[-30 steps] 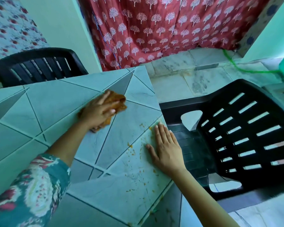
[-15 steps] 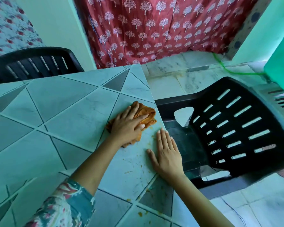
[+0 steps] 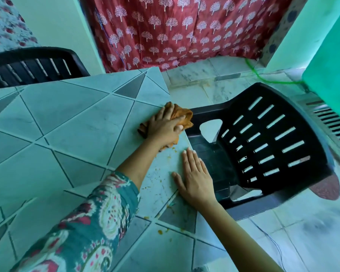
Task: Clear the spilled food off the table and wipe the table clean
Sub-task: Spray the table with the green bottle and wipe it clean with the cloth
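Note:
My left hand [image 3: 164, 128] presses a crumpled orange cloth [image 3: 180, 113] flat on the tiled table [image 3: 67, 130], right at its right edge; part of the cloth hangs over the edge. My right hand [image 3: 195, 178] lies palm down with fingers together on the same edge, just nearer to me, holding nothing. Small orange food crumbs [image 3: 161, 230] and faint smears are scattered on the tiles between and below my hands.
A black slatted plastic chair [image 3: 273, 138] stands tight against the table's right edge. Another black chair [image 3: 33, 65] is at the far left side. A red patterned curtain [image 3: 175, 28] hangs behind, and a green cord [image 3: 263, 77] lies on the marble floor.
My left hand has swept the cloth rightward across the table from its middle to the right edge. My right hand has stayed flat on the edge.

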`<state>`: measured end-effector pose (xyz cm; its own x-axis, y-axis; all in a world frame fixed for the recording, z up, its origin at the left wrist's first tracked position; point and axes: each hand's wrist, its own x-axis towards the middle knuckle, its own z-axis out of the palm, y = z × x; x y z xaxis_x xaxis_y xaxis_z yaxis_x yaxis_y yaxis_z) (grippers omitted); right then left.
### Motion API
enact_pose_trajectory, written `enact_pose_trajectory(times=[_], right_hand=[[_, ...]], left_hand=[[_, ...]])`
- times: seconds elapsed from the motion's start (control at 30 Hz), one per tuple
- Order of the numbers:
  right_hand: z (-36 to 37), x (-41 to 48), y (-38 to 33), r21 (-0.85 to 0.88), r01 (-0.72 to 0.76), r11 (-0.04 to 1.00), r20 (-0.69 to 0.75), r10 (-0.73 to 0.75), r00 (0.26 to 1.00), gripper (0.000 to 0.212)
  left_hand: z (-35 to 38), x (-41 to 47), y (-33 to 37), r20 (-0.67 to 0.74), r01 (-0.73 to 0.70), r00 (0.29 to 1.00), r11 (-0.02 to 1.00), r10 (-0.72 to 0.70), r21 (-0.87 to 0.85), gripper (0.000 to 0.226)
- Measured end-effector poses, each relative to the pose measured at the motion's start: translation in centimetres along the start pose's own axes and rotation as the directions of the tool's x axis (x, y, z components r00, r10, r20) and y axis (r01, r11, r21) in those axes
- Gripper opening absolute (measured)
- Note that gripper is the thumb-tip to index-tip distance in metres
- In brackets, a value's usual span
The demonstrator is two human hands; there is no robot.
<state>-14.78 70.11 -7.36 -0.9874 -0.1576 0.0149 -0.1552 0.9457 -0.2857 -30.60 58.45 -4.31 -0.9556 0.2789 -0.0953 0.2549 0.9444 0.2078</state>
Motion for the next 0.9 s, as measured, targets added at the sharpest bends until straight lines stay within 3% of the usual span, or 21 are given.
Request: enact_pose_trajectory(times=[0.13, 0.2, 0.27, 0.33, 0.37, 0.53, 0.67, 0.77, 0.83, 0.9], right_hand=[[-0.3, -1.9, 0.4, 0.003, 0.002, 1.000, 0.000, -0.002, 1.000, 0.074], [-0.5, -2.1, 0.3, 0.016, 0.016, 1.000, 0.007, -0.016, 1.000, 0.075], [-0.6, -2.1, 0.3, 0.022, 0.019, 1.000, 0.017, -0.020, 1.000, 0.076], [-0.7, -2.2, 0.5, 0.031, 0.027, 0.999, -0.002, -0.027, 1.000, 0.075], [-0.7, -2.2, 0.5, 0.034, 0.029, 0.999, -0.003, -0.029, 1.000, 0.074], [-0.4, -1.9, 0.5, 0.045, 0.012, 0.999, -0.009, -0.012, 1.000, 0.076], [-0.1, -2.1, 0.6, 0.056, 0.017, 0.998, -0.001, -0.017, 1.000, 0.082], [-0.3, -1.9, 0.8, 0.066, 0.016, 0.998, -0.006, -0.016, 1.000, 0.080], [-0.3, -2.0, 0.7, 0.048, 0.019, 0.999, 0.009, -0.020, 1.000, 0.081], [-0.3, -2.0, 0.6, 0.026, 0.025, 0.999, 0.021, -0.025, 0.999, 0.082]], left_hand=[[0.4, -5.9, -3.0, 0.003, -0.393, 0.920, 0.920, 0.393, -0.004, 0.054], [-0.3, -5.5, -6.9, -0.023, -0.299, 0.954, 0.954, 0.299, -0.019, 0.057], [-1.1, -3.7, -9.3, -0.037, -0.033, 0.999, 0.999, 0.032, -0.027, 0.046], [-1.5, -1.3, -8.4, -0.023, 0.162, 0.986, 0.986, -0.163, -0.046, 0.044], [-1.5, -0.4, -6.9, -0.022, 0.190, 0.981, 0.981, -0.191, -0.038, 0.044], [0.5, -1.2, 0.0, -0.014, -0.064, 0.998, 0.998, 0.064, -0.022, 0.041], [1.3, -8.3, -2.1, -0.073, -0.168, 0.983, 0.986, 0.168, 0.015, 0.052], [1.1, -12.5, -8.0, -0.142, 0.110, 0.985, 0.993, -0.103, 0.048, 0.064], [0.3, -13.5, -10.7, -0.180, 0.326, 0.930, 0.945, -0.321, -0.001, 0.070], [-0.3, -12.4, -11.1, -0.192, 0.394, 0.893, 0.914, -0.406, -0.099, 0.076]])
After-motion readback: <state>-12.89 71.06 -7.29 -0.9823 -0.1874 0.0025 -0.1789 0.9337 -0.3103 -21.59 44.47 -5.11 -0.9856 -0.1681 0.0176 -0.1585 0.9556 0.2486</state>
